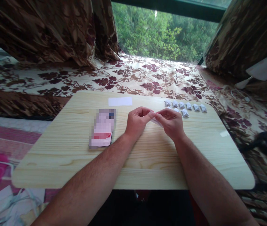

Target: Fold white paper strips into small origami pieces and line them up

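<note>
Right of the phone (102, 127), both hands (137, 121) (172, 123) together pinch white paper (157, 121), partly hiding the nearer folded pieces (185, 113).

The person's left hand (138, 119) and right hand (173, 124) are bare, as are the left forearm (93, 172) and right forearm (208, 175). Dark, nearly black clothing (124, 205) shows at the near edge.

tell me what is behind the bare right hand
Two rows of small white pointed pieces; the right hand partly covers the nearer row, and whatever it fully hides cannot be seen.
</note>
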Demonstrator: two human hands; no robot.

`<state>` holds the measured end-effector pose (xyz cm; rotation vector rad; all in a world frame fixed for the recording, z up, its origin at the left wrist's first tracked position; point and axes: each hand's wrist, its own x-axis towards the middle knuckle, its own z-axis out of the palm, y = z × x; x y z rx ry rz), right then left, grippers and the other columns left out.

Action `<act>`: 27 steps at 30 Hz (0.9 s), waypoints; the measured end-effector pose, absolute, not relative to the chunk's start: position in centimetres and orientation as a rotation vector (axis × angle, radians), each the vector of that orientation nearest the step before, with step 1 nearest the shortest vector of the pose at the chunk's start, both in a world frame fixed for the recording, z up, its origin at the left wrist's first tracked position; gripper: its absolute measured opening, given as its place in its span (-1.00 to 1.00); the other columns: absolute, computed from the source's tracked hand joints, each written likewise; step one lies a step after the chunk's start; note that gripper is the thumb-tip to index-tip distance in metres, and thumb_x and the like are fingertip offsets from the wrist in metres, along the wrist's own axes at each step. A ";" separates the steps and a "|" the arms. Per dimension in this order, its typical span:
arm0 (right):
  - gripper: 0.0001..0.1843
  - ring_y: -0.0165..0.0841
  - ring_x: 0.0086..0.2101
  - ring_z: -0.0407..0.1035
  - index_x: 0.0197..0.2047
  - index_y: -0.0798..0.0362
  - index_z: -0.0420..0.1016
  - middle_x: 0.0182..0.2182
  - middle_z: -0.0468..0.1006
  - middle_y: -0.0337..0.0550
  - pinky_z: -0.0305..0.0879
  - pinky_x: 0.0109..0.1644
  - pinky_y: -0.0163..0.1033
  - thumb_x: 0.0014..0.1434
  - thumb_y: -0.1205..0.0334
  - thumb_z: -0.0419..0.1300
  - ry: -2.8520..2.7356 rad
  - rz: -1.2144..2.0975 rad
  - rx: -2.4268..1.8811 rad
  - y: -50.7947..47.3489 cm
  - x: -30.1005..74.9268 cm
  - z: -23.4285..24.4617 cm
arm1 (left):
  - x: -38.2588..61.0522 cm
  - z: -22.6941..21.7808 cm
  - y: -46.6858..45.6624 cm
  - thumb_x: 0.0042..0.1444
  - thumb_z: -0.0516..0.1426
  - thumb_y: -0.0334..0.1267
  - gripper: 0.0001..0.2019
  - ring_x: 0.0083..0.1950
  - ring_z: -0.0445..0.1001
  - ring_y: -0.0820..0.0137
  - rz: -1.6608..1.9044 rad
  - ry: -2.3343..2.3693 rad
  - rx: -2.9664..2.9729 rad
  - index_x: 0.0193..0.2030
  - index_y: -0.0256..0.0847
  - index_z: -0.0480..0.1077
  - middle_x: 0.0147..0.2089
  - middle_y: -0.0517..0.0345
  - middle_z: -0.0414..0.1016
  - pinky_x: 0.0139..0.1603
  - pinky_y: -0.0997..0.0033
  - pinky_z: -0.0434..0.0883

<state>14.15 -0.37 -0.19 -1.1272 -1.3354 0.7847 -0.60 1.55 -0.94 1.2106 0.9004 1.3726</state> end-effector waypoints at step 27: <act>-0.86 -0.36 -0.45 0.45 -0.42 0.03 0.61 -0.48 0.62 -0.20 0.37 -0.33 -0.23 0.05 0.15 0.40 -1.362 0.751 -1.137 -0.4 14.2 -0.5 | -0.6 -1.2 1.8 -0.11 0.39 -0.20 -0.80 -0.41 0.42 0.49 1.361 0.826 1.062 -0.41 -0.26 0.54 -0.45 0.20 0.52 -0.32 0.45 0.36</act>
